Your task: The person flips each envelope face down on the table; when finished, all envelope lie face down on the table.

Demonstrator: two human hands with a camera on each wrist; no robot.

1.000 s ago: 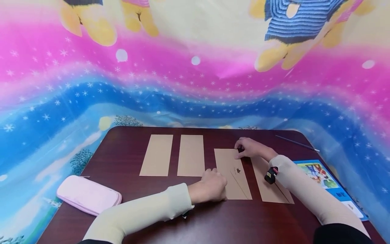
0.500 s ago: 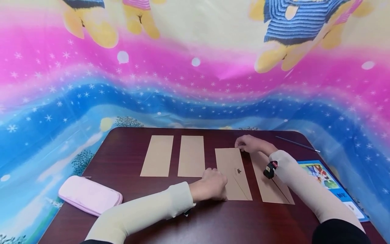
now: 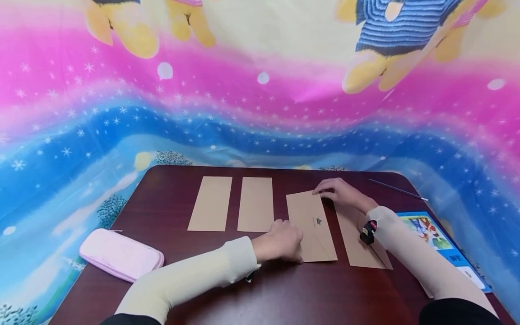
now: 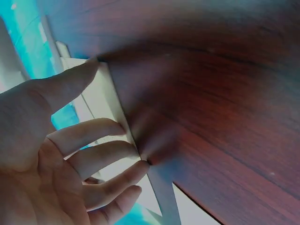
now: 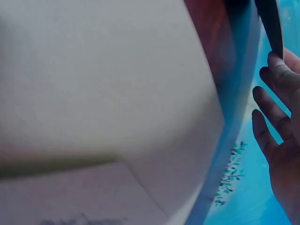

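A tan paper envelope (image 3: 310, 225) with a small dark crown print lies between my two hands, its far edge tilted up toward the right. My right hand (image 3: 342, 193) pinches its far right corner between thumb and fingers. At the near left, my left hand (image 3: 281, 241) holds the same envelope by its side edge. The left wrist view has the thumb at one corner and the curled fingertips (image 4: 133, 150) along the edge. In the right wrist view the pinched corner (image 5: 272, 28) is a dark strip at the upper right.
Another flap-side envelope (image 3: 349, 234) lies under my right forearm. Two plain envelopes (image 3: 210, 203) lie side by side to the left. A pink pencil case (image 3: 122, 255) sits at the table's left, a blue picture book (image 3: 430, 232) and a thin rod (image 3: 398, 189) at the right.
My right hand has closed its fingers on the envelope's far right corner and raised it slightly. The left hand has stayed at the near left edge.
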